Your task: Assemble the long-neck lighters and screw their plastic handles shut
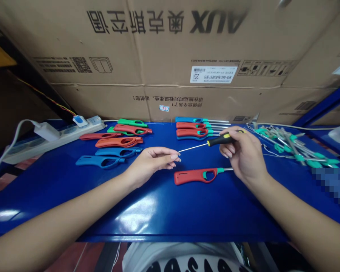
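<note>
A screwdriver (221,139) with a black and yellow handle is gripped in my right hand (245,153), its thin shaft pointing left. The fingers of my left hand (155,162) are pinched together at the tip of that shaft; whatever small thing may be between them is hidden. Below both hands a red gas lighter (195,176) lies flat on the blue table (170,215). It has a teal trigger and collar, and its metal tube runs right, partly behind my right hand.
Several red, blue and green lighter casings (117,142) lie at the left. Lighters with metal tubes (191,133) are stacked at the back middle. A pile of teal-ended metal tubes (296,145) sits at the right. A power strip (70,132) and a large carton (164,49) border the table.
</note>
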